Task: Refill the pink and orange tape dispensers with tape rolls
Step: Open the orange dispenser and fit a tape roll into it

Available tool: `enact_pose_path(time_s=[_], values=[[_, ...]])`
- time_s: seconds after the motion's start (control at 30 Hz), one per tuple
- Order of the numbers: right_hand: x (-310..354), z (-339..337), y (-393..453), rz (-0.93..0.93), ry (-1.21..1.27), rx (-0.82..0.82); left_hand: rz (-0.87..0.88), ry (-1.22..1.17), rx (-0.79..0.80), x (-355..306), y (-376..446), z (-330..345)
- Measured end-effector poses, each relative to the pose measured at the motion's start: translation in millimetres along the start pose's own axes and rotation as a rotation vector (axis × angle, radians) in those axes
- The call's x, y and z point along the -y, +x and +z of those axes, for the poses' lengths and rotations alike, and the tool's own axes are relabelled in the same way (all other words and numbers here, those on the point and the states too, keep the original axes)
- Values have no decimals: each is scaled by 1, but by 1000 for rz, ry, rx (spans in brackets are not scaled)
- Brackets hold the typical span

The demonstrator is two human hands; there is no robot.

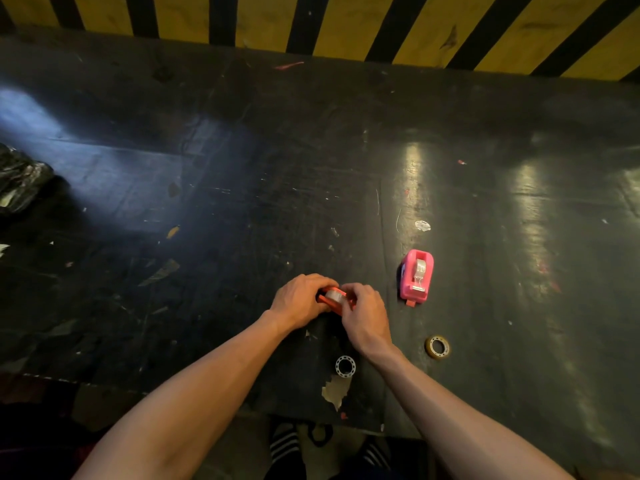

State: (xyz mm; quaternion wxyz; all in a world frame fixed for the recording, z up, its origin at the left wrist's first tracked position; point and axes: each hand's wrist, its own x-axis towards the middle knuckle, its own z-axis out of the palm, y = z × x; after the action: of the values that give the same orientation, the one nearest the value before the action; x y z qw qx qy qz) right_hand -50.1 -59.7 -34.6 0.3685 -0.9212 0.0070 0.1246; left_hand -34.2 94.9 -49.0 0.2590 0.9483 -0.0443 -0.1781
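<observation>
Nearest you, a bare white core ring lies on the scuffed black worktop, and a thin brownish ring sits to its right. Your left hand and right hand both clasp the orange dispenser, its clear glossy roll showing. The smooth plastic could slip and unseat the roll. The pink dispenser stands loaded, well right.
</observation>
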Motion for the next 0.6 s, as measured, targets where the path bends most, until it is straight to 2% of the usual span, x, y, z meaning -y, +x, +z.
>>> enact_pose_path(time_s=[0.1,0.23,0.33,0.6], values=[[-1,-2,0,51,9,-47,-11,-8,-10,0,-1,1],[9,3,1,111,-130,-124,-14,-21,-40,-2,-5,4],[14,5,0,157,-143,-158,-17,-32,-56,-3,-7,5],[17,3,3,297,7,-46,-19,-13,-53,-3,-8,5]])
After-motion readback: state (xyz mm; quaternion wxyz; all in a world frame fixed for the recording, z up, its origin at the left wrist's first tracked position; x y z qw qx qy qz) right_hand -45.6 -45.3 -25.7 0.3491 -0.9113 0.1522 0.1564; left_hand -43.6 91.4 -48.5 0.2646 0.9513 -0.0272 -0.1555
